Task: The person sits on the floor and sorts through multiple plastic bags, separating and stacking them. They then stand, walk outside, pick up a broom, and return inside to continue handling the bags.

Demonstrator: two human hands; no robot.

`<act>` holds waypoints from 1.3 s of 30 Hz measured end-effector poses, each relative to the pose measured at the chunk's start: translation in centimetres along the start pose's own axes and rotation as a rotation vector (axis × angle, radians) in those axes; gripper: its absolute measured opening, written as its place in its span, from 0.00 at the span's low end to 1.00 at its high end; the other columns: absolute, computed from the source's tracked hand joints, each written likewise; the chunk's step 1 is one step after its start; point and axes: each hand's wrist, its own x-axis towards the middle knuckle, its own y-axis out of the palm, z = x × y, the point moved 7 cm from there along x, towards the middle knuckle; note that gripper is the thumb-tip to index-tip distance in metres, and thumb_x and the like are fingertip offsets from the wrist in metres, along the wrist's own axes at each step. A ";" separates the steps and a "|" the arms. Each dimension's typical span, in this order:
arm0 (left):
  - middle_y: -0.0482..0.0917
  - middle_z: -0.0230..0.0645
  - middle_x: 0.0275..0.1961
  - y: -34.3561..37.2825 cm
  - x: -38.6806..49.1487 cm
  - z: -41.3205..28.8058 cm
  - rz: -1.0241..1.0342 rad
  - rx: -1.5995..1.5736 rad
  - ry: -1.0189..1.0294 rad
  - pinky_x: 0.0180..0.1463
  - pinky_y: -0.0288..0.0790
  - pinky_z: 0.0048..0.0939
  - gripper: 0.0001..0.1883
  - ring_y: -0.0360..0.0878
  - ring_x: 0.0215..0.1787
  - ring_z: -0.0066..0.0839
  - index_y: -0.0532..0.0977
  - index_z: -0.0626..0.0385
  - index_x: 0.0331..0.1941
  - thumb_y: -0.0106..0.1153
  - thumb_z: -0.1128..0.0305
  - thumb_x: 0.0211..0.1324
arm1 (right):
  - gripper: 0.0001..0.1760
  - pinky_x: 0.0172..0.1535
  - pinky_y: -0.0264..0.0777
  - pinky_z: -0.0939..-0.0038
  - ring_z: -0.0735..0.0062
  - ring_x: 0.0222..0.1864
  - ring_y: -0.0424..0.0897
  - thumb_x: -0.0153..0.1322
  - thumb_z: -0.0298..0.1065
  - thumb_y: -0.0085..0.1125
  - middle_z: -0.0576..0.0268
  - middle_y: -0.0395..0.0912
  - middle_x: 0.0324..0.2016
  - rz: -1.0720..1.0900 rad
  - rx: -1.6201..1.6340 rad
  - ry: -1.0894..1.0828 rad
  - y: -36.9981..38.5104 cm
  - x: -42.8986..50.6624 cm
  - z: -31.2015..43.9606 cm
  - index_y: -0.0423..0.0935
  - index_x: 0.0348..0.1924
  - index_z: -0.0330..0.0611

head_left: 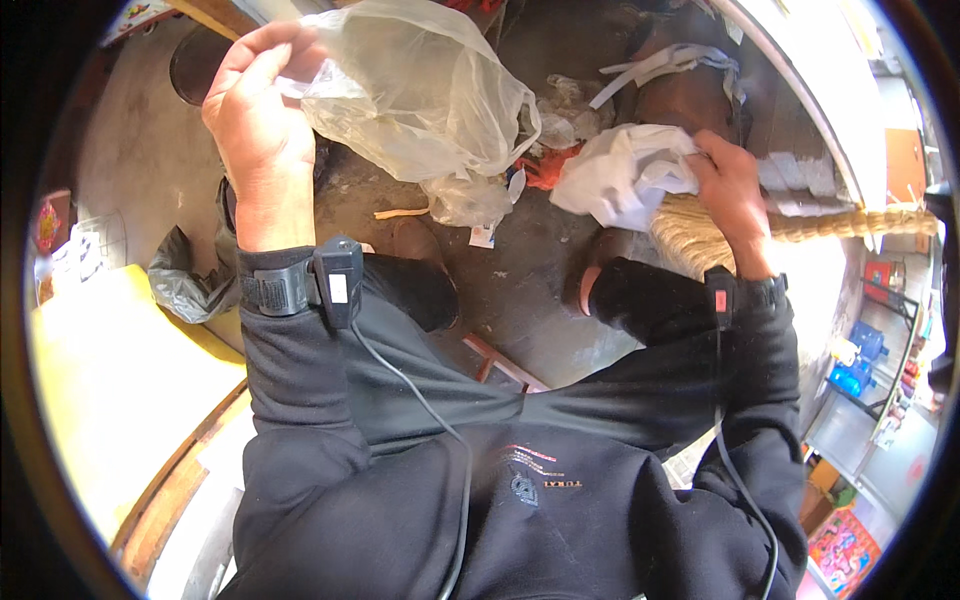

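Note:
Up at the left, my left hand pinches the edge of a translucent plastic bag, which spreads out loosely towards the middle of the view. My right hand grips a crumpled white plastic bag by its right side. The two bags hang apart, above the floor. Under the translucent bag lies another clear crumpled bag. Something red shows on the floor between the bags, partly covered.
A straw broom lies by my right leg, its handle reaching right. More crumpled plastic and a white strip are on the dirty floor. A dark plastic bag sits left, near a yellow surface. Blue water jugs stand far right.

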 end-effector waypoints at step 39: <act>0.87 0.55 0.59 -19.6 -5.7 -13.8 -0.344 2.145 0.273 0.66 0.78 0.49 0.25 0.83 0.64 0.53 0.85 0.58 0.59 0.71 0.55 0.63 | 0.10 0.51 0.76 0.47 0.26 0.50 0.81 0.76 0.27 0.57 0.36 0.84 0.47 -0.141 -0.410 -0.113 -3.3 -0.7 -0.9 0.80 0.49 0.36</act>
